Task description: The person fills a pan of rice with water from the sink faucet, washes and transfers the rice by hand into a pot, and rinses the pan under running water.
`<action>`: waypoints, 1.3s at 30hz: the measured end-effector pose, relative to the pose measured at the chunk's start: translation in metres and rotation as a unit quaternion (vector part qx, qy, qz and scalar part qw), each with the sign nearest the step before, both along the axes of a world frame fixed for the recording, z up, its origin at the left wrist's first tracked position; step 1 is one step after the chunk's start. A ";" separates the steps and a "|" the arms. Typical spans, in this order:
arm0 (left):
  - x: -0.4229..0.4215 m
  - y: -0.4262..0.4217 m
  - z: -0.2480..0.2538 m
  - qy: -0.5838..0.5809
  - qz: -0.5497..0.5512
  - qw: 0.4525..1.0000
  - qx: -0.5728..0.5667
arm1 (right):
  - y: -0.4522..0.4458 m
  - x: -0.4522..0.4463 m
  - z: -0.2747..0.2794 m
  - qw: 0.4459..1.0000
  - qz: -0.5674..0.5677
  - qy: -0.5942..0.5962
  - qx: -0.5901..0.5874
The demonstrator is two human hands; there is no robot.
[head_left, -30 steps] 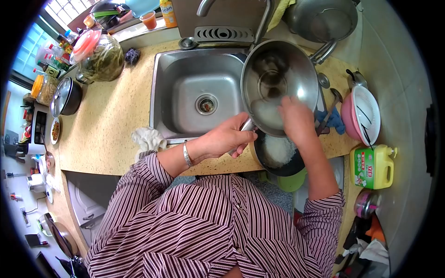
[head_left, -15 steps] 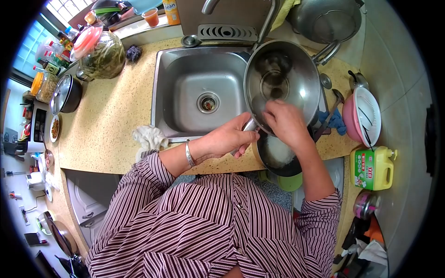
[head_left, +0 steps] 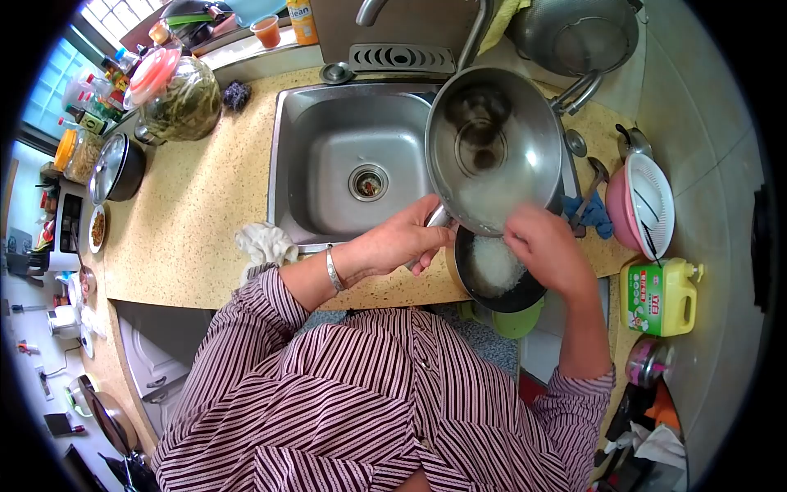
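Note:
A deep steel pan [head_left: 531, 123] with a long handle leans over the sink's right edge, tilted toward me. My left hand [head_left: 400, 244] is wrapped round its handle. Cloudy liquid lies low in the pan, above its lower rim. My right hand [head_left: 548, 246] is at the lower right of that rim, its fingers curled and smeared by motion; what they hold, if anything, I cannot make out. Right below stands a black pot [head_left: 515, 303], with white grains that look like rice [head_left: 492, 266] in it. The right forearm passes beside this pot.
The steel sink [head_left: 328, 197] lies left of the pan, under a faucet [head_left: 471, 37]. A white cloth [head_left: 266, 243] sits at its front corner. On the right are a ladle [head_left: 592, 184], a blue cloth [head_left: 598, 217], stacked basins [head_left: 662, 197] and a yellow-green jug [head_left: 656, 299].
My right hand has moved out of the pan, right and downward to its lower rim. The pan has shifted slightly left and up, and cloudy liquid now shows low in it.

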State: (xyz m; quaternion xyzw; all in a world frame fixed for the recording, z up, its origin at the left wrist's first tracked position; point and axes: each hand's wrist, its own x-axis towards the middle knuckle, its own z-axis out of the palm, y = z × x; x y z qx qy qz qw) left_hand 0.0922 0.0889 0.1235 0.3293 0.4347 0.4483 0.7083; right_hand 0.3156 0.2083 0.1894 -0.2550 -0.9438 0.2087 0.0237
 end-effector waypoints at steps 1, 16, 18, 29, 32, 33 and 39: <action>-0.001 0.000 0.001 0.002 0.001 1.000 -0.001 | -0.006 0.008 0.002 1.000 -0.008 -0.013 0.002; -0.007 -0.007 0.016 0.028 -0.003 1.000 -0.001 | 0.017 -0.009 -0.019 0.977 -0.097 0.099 0.164; -0.007 -0.009 0.018 0.042 -0.007 0.999 -0.008 | 0.027 -0.018 -0.030 0.973 -0.075 0.095 0.194; -0.002 -0.014 0.002 -0.014 -0.004 1.000 0.013 | 0.010 -0.053 -0.041 0.986 -0.080 -0.025 0.142; -0.003 -0.016 -0.001 -0.009 -0.005 1.000 0.013 | 0.003 -0.060 -0.036 0.993 -0.062 -0.017 0.095; -0.003 -0.016 -0.002 -0.008 -0.006 1.000 0.013 | 0.003 -0.060 -0.038 0.993 -0.063 -0.017 0.095; -0.005 -0.019 -0.001 -0.024 0.004 1.000 0.014 | 0.004 -0.061 -0.041 0.999 -0.046 0.019 0.024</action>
